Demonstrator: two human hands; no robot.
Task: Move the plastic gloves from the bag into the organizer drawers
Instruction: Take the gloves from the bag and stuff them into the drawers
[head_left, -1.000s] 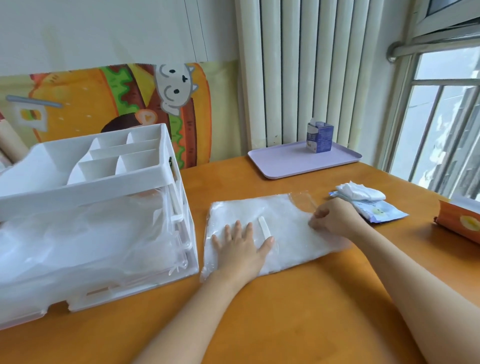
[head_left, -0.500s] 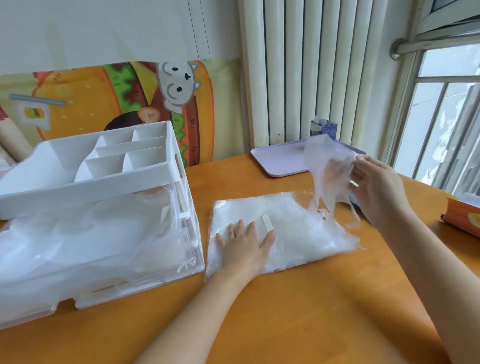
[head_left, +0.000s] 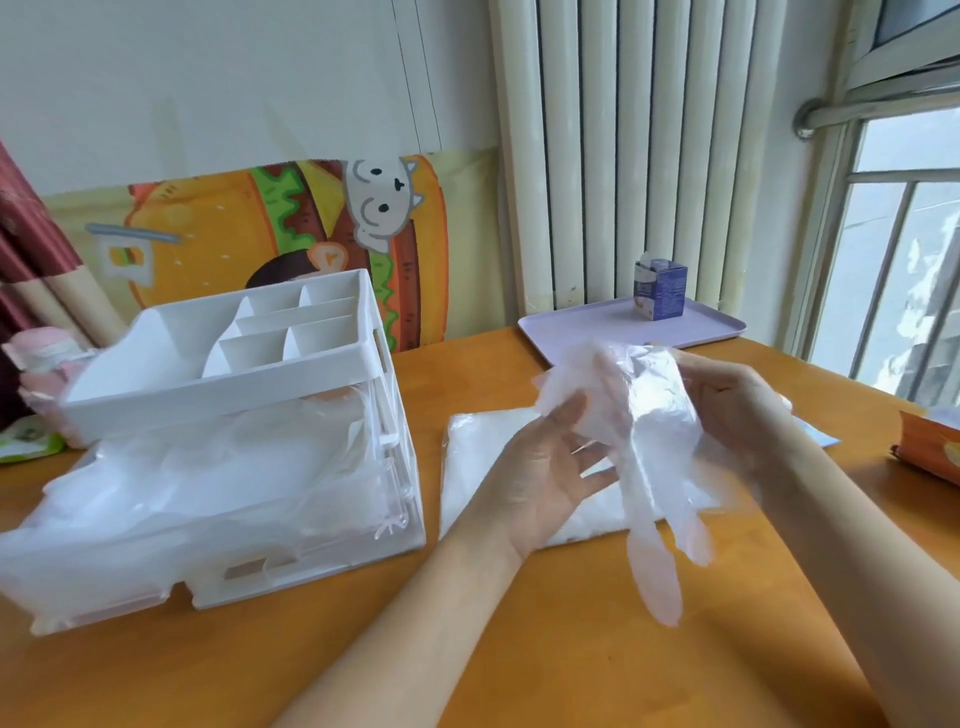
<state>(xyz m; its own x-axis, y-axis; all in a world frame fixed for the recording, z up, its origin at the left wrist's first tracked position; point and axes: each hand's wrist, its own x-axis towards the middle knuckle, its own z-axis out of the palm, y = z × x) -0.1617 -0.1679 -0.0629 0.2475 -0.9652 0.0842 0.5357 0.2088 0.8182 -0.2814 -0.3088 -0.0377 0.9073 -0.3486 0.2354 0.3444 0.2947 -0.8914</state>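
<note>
Pinching plastic glove (head_left: 655, 447) over bag (head_left: 480, 467), left hand (head_left: 540, 467) palm-up, right hand (head_left: 727, 405) fingers curled round it.

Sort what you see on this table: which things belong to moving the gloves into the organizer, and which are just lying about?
Job: glove, held by left hand and right hand; bag; organizer.
Lying about: tray; carton on it; orange packet.
</note>
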